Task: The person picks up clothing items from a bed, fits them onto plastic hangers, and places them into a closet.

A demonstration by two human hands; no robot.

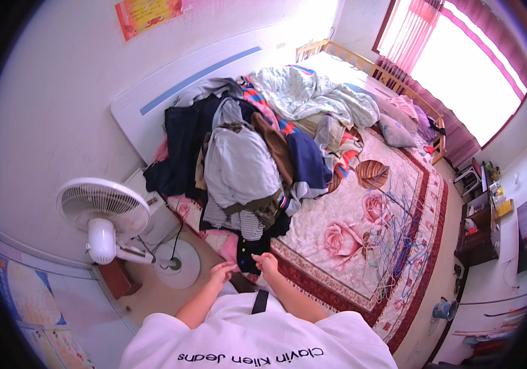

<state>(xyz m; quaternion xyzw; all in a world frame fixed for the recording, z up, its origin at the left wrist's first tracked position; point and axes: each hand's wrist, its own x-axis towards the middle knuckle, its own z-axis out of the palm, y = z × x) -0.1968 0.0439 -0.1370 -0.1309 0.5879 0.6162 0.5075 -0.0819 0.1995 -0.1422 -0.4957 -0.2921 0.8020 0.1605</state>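
Head view: from where I stand, a black garment (247, 248) lies at the near edge of the bed (306, 237), below the heaped clothes (242, 166), probably so it's within easy reach. Left hand (221, 272) and right hand (266, 263) flank its lower end, perhaps to steady it, forearms (196, 304) angled inward, fingers drawn narrow; I can't tell whether either grips it.

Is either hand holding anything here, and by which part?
Cannot be told: the left hand and right hand are at the near end of the black garment, grip unclear.
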